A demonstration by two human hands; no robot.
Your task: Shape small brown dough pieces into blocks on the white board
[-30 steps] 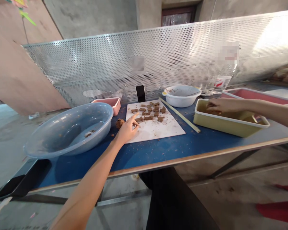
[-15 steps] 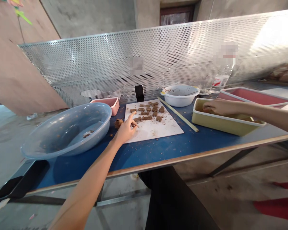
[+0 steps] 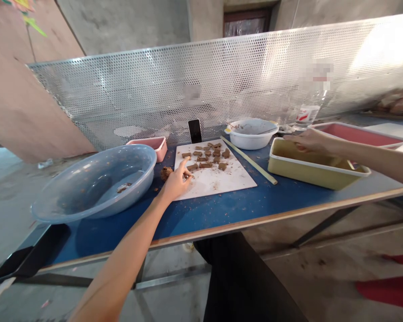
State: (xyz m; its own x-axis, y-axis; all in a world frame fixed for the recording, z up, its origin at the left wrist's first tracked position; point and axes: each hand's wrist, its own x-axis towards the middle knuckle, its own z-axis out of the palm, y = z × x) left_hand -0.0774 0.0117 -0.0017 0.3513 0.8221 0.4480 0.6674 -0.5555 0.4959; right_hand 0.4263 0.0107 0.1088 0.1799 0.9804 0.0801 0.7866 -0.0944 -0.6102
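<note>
My left hand (image 3: 177,182) rests at the left edge of a white board (image 3: 237,184), its fingers curled round a small brown clay piece (image 3: 187,176) that is mostly covered. Several shaped brown clay pieces (image 3: 206,165) lie in rough rows on the board, with crumbs among them. Just left of the board sits a rough brown lump (image 3: 166,173). Over the back left rim of a yellow-green tub (image 3: 305,175) is my right hand (image 3: 311,140), fingers bent together and pointing left. What they hold, if anything, is hidden.
A large blue basin (image 3: 127,203) stands at the left, with a pink box (image 3: 161,150) behind it. A pale stick (image 3: 250,161) lies beside the board. Farther back are a phone (image 3: 195,130), a white bowl (image 3: 253,141), a bottle (image 3: 307,114) and a pink tub (image 3: 352,134).
My right hand has risen a little, from inside the yellow-green tub to its rim level, and shifted slightly right. My left hand has stayed in place.
</note>
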